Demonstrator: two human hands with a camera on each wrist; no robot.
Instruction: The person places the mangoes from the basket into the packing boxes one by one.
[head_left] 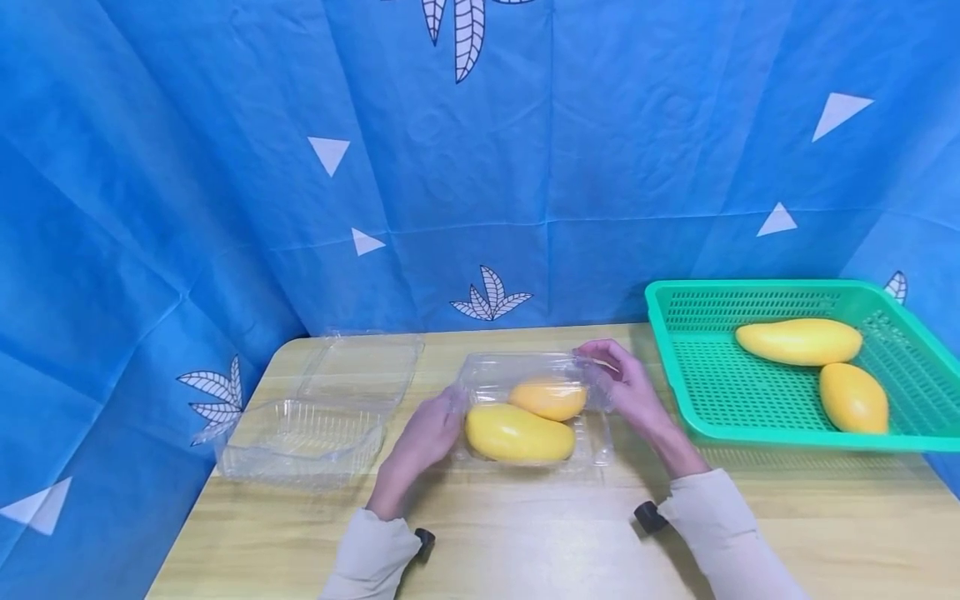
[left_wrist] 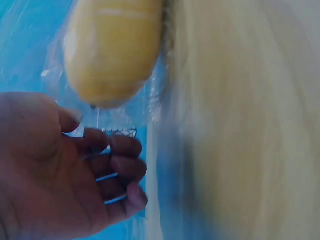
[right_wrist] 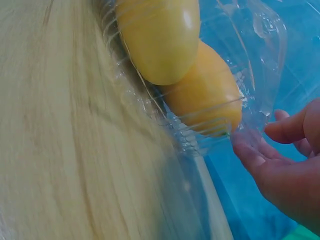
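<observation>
Right hand [head_left: 626, 385] touches clear box [head_left: 491, 365]; two mangoes [head_left: 520, 433] inside

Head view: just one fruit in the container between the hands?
No, the clear container holds two: a yellow fruit in front and a more orange fruit behind it.

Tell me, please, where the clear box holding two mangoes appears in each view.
Head: the clear box is central, between the left hand and right hand.
Left wrist: upper left, blurred, around a mango.
Right wrist: upper middle, reaching toward the right.
Shared landmark: the wooden table, along the bottom, right and left of these views respectively.
</observation>
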